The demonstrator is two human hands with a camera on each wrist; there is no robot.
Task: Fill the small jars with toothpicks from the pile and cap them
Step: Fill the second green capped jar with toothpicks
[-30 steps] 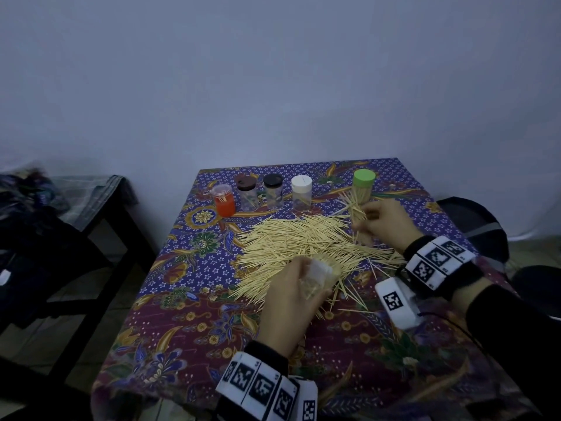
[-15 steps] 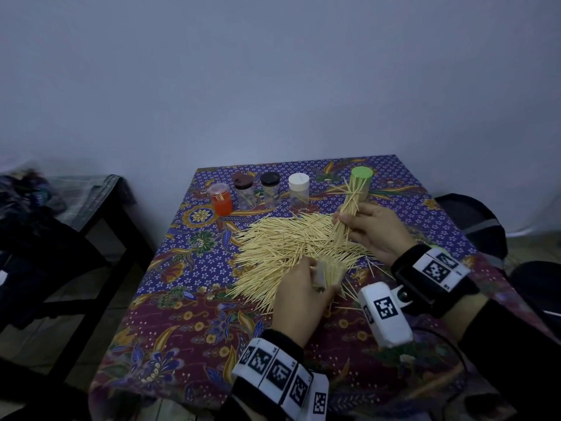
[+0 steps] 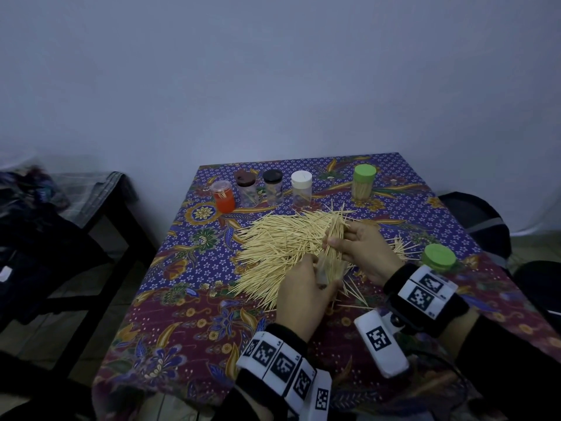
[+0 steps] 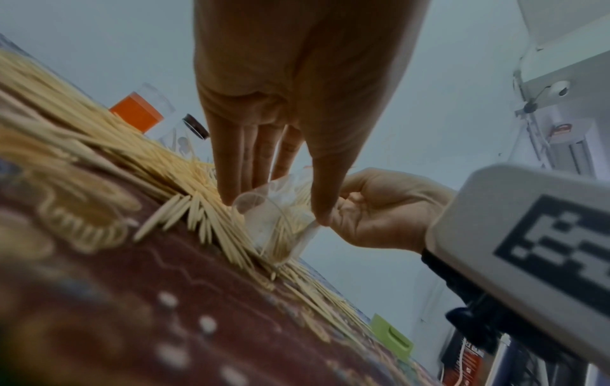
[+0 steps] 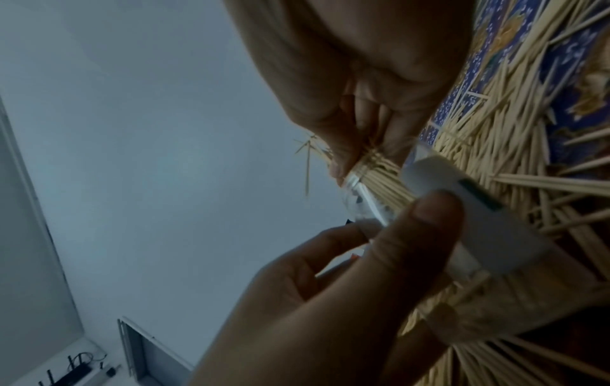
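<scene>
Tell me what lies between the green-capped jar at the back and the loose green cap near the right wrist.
In the head view, between the green-capped jar and the loose green cap lies patterned tablecloth with a few stray toothpicks.

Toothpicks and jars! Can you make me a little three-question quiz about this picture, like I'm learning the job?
1. True or false: the left hand holds a clear jar.
2. What is the right hand gripping? A) a bundle of toothpicks B) a spoon C) a black lid
3. Fill in: the loose lid lying near the right wrist is ____ in colour.

Key: 1 true; 2 A, with the bundle's lower ends going into the jar's mouth; 3 green. It matches the green-capped jar of toothpicks standing at the back of the table.
</scene>
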